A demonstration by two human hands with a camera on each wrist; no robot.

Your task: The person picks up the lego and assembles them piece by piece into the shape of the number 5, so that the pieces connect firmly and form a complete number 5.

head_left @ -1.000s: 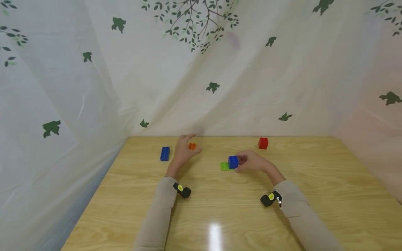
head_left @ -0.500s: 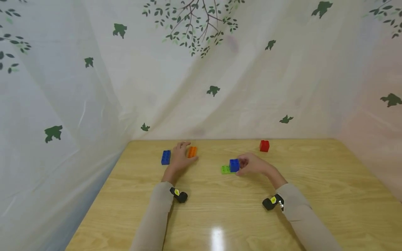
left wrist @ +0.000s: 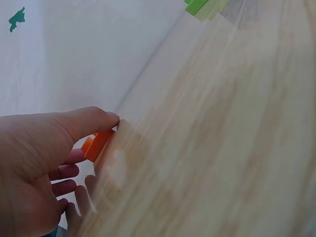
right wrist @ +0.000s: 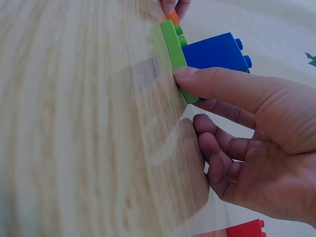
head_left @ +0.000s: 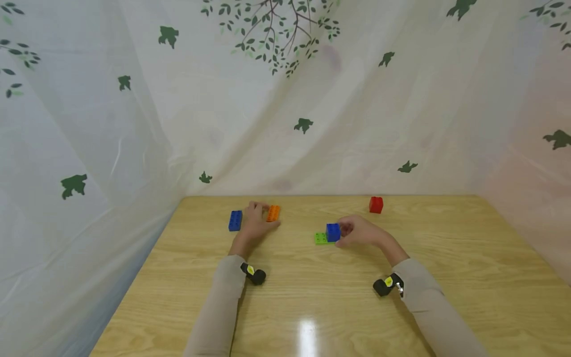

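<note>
My left hand is at an orange building brick lying on the table, thumb at its near end and fingers curled along its far side. In the left wrist view the thumb tip touches the orange brick, which partly hides behind it. My right hand pinches the right end of a flat lime-green brick resting on the table. A taller blue brick stands on the green one, its studs up, covering the green brick's right part. The right thumb presses the green brick's side in the right wrist view.
Left of my left hand lies a longer blue brick. A red brick stands toward the back right. The wooden table ends at a pale hanging cloth printed with green leaves and birds.
My left hand has moved slightly left and come down to the orange brick, its thumb and fingers drawing in around it. The right hand keeps its hold on the green brick.
</note>
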